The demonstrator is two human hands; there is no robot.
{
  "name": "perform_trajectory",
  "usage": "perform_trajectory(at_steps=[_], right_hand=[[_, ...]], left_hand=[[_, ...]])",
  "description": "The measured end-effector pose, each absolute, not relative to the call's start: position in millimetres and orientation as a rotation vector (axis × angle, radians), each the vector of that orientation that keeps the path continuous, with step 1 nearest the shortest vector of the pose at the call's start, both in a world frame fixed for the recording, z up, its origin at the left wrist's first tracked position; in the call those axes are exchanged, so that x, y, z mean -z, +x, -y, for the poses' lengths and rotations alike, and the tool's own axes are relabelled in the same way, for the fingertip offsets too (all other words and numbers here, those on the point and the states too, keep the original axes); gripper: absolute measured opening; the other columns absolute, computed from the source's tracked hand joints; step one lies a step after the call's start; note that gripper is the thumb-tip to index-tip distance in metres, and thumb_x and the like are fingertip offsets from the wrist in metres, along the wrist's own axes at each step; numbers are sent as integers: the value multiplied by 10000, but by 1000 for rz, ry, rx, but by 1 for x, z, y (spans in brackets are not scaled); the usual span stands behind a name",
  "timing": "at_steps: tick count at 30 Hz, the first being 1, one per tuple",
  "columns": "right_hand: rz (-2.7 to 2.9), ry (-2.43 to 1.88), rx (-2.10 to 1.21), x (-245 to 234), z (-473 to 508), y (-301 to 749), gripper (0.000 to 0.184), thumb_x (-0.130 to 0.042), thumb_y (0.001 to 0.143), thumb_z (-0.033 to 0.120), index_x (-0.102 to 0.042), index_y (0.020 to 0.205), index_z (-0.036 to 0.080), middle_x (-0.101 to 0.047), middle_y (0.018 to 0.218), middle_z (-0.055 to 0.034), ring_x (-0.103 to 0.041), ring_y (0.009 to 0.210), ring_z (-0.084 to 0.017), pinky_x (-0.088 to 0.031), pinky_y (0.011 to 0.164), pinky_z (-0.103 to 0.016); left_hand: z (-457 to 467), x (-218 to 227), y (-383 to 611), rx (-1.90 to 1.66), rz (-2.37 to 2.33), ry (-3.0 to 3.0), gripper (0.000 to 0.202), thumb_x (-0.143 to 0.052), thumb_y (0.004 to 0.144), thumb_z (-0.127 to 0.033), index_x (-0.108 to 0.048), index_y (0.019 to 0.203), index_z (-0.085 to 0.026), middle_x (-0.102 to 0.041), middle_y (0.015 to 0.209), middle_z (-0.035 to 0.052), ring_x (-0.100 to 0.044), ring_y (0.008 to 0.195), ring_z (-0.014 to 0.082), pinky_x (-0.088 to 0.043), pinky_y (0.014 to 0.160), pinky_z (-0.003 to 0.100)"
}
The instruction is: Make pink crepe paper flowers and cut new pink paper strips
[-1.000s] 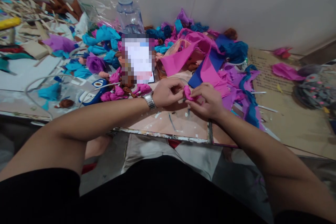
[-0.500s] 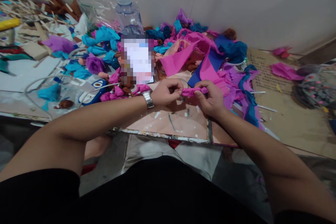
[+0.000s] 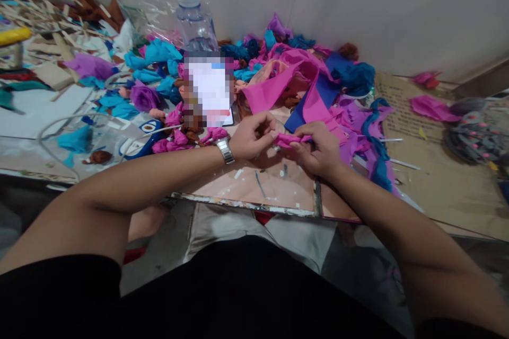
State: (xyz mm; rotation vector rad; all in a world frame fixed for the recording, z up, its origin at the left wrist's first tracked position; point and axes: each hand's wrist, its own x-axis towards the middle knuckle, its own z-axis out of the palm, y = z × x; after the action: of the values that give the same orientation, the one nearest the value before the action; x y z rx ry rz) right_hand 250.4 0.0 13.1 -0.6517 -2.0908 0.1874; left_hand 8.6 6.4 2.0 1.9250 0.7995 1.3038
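Note:
Both hands meet over the pale work board (image 3: 246, 183) and pinch one twisted strip of pink crepe paper (image 3: 287, 139). My left hand (image 3: 251, 137), with a metal watch on its wrist, grips the strip's left end with curled fingers. My right hand (image 3: 318, 149) closes on the right end, thumb and fingers pressed on the paper. Most of the strip is hidden inside the fingers.
A heap of pink, blue and purple crepe strips (image 3: 314, 90) lies just behind the hands. Finished paper roses (image 3: 143, 96) and pink buds (image 3: 175, 140) sit to the left, beside a water bottle (image 3: 194, 18). Wooden sticks (image 3: 43, 16) fill the far left; cardboard (image 3: 433, 169) lies right.
The pink paper went from a small wad to a strip stretched between the hands, and now the hands have drawn closer together again, shortening it.

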Motion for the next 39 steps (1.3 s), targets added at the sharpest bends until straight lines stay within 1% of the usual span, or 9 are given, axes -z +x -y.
perform_trajectory(at_steps=[3, 7, 10, 15, 20, 26, 31, 34, 39], right_hand=[[2127, -651, -159, -17, 1, 249, 207, -687, 1035, 460, -675, 1024, 253, -774, 926, -51, -723, 862, -246, -532, 817, -433], [2150, -647, -133, -19, 2, 249, 211, -681, 1042, 455, -678, 1020, 245, -782, 919, -53, -720, 851, -240, -527, 820, -434], [2168, -648, -121, -19, 2, 249, 221, -680, 1045, 463, -681, 1021, 243, -788, 923, -57, -727, 870, -244, -522, 833, -437], [2194, -630, -95, -19, 0, 250, 212, -697, 1041, 450, -690, 1045, 238, -797, 941, -63, -734, 894, -252, -505, 852, -439], [2200, -600, -75, -14, -4, 253, 160, -691, 1050, 403, -707, 1102, 253, -812, 996, -63, -746, 943, -252, -494, 874, -438], [2253, -631, -126, -12, -5, 255, 140, -724, 1024, 426, -741, 1075, 296, -820, 1009, -46, -746, 978, -258, -483, 930, -468], [2285, -564, -201, -14, -5, 256, 124, -694, 1034, 412, -751, 1046, 302, -806, 1007, -48, -736, 991, -247, -484, 913, -464], [2286, -544, -194, -17, -4, 255, 145, -698, 1031, 428, -750, 1035, 293, -803, 991, -53, -736, 956, -240, -496, 885, -453], [2257, -478, -146, -19, 0, 252, 184, -768, 998, 448, -740, 1068, 280, -820, 974, -47, -746, 921, -229, -516, 870, -431]], left_hand=[[-2, -2, 9, -1350, -834, 2112, 127, -717, 897, -282, -662, 961, -186, -595, 724, -21, -528, 627, 115, -421, 606, 248], [1, -5, 10, -1369, -852, 2278, 51, -695, 874, -205, -691, 920, -184, -631, 732, -11, -547, 638, 116, -432, 638, 260], [1, -5, 11, -1365, -883, 2330, 49, -681, 861, -183, -709, 901, -186, -644, 729, -7, -558, 642, 121, -433, 646, 268], [-1, -1, 10, -1355, -961, 2300, 42, -686, 867, -211, -713, 856, -181, -642, 698, -11, -561, 624, 120, -418, 632, 268], [-6, 1, 9, -1296, -994, 2048, 112, -674, 892, -263, -691, 832, -171, -633, 671, -15, -532, 596, 112, -402, 586, 246], [-13, -2, 8, -1231, -922, 1762, 184, -678, 901, -343, -648, 839, -172, -660, 760, 4, -559, 682, 124, -454, 667, 258], [-15, -3, 9, -1134, -822, 1448, 159, -652, 834, -314, -567, 775, -194, -524, 660, -33, -454, 581, 109, -361, 581, 258], [-14, -4, 9, -1111, -777, 1404, 142, -643, 804, -293, -553, 764, -192, -523, 686, -25, -447, 594, 112, -355, 592, 268], [-10, -3, 10, -1149, -720, 1631, 227, -692, 903, -381, -580, 859, -189, -586, 752, -12, -497, 660, 122, -410, 656, 270]])
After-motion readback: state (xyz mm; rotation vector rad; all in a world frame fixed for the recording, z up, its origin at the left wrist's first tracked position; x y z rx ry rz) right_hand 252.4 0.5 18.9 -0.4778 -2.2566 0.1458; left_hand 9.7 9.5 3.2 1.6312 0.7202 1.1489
